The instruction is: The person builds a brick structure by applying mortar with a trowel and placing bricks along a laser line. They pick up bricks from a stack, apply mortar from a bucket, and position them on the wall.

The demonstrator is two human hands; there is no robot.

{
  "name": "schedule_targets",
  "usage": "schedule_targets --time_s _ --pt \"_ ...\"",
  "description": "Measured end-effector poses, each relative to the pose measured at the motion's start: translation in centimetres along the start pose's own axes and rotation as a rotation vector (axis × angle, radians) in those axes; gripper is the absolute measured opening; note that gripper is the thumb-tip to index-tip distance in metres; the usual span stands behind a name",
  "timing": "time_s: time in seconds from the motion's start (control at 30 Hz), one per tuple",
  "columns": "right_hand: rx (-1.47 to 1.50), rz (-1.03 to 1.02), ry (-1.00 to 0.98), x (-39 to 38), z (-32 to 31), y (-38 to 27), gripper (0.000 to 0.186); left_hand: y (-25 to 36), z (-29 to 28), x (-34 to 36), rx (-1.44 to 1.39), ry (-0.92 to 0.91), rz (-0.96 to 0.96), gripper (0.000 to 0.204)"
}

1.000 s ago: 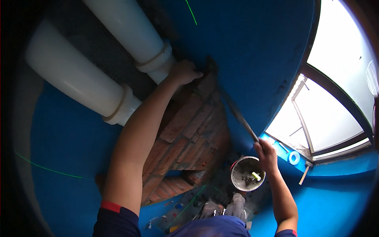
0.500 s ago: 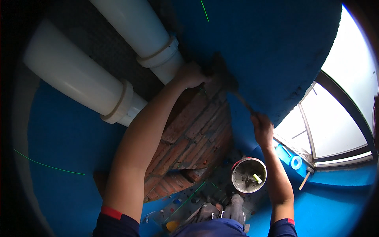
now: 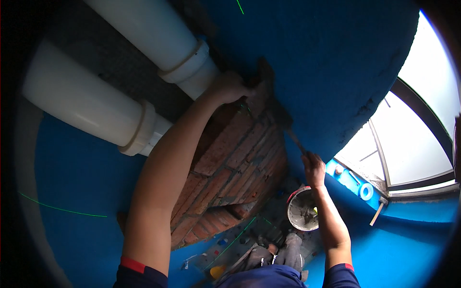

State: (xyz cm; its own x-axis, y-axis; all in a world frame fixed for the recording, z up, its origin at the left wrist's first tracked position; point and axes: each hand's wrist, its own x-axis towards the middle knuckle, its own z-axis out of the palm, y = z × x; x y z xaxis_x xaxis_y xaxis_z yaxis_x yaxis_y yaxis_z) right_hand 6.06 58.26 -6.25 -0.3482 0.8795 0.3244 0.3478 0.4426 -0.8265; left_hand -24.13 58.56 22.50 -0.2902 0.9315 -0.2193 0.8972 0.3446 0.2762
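My left hand (image 3: 229,88) is closed on the end of a brick (image 3: 258,98) at the top of the red brick wall (image 3: 230,149), right beside the blue wall. My right hand (image 3: 314,169) grips the handle of a trowel (image 3: 296,138). Its dark blade reaches up to the brick's right side, against the blue wall. Shadow hides the exact outline of the blade and whether it touches the brick. Below my right forearm, a bucket of grey mortar (image 3: 298,214) is partly covered by that arm.
Two thick white pipes (image 3: 96,115) slant down on the left, close to my left arm. A blue ledge at the right holds a roll of tape (image 3: 366,191) and a wooden-handled tool (image 3: 377,213) beneath the bright window (image 3: 413,139). Debris lies around my feet.
The trowel and my right hand have shifted slightly down and left in view. My left hand stays at the brick. The bucket is now more covered by my right forearm.
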Motion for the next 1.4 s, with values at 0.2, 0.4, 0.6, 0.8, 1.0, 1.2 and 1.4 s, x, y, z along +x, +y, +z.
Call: schedule_targets --time_s 0.2,0.4,0.6,0.8,1.0,1.2,1.4 --pt "-0.013 0.166 -0.060 -4.6 -1.0 0.5 0.016 1.0 -0.3 -0.9 0.026 0.072 -0.047 0.059" --pt "0.690 0.531 -0.147 -8.1 3.1 -1.0 0.028 0.5 -0.3 -0.1 0.057 -0.040 -0.089 0.063" --pt "0.882 0.576 -0.040 -8.8 10.9 -4.4 0.037 0.8 0.1 -0.1 0.045 0.103 -0.053 0.057" --pt "0.856 0.628 -0.053 -9.7 14.8 -8.7 0.039 0.5 0.0 -0.2 0.019 0.090 -0.013 0.052" --pt "0.748 0.607 -0.085 -10.3 15.6 -11.2 0.042 1.2 -0.4 -0.7 0.002 0.074 -0.022 0.046" --pt "0.745 0.602 -0.039 -9.9 14.9 -11.9 0.044 1.4 -0.3 -0.8 0.036 0.116 -0.018 0.046" --pt "0.891 0.671 -0.148 -8.4 14.7 -10.7 0.049 1.6 -0.4 -0.7 0.035 0.104 -0.039 0.046"
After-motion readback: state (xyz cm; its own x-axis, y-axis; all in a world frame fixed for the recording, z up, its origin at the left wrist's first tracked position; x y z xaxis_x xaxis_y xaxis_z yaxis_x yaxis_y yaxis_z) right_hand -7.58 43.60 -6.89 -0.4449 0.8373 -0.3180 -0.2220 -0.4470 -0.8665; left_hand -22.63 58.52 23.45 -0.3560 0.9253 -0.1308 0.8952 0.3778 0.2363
